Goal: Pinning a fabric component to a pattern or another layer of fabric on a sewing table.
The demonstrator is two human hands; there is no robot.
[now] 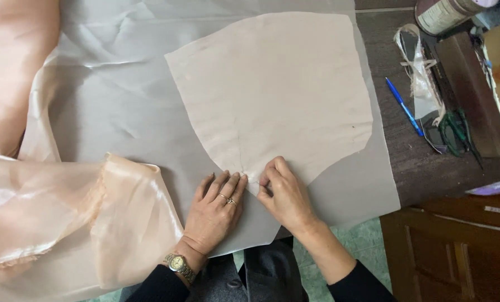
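Pale grey fabric (121,106) covers the dark worktop (406,162), with a cream pattern piece (272,89) on it (peach satin (65,218) bunched left). The left hand (216,210) presses flat, fingers spread; the right hand (283,193) pinches the piece's lower point. A blue pen (404,106) lies right, below a white-labelled round jar (443,14).

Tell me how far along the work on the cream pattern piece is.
Done: the cream pattern piece lies flat on the grey-white fabric. In hand: the left hand presses flat beside its lower tip while the right hand pinches that tip. Left: the fabric shows no cut around the piece; the scissors and blue pen lie untouched on the table.
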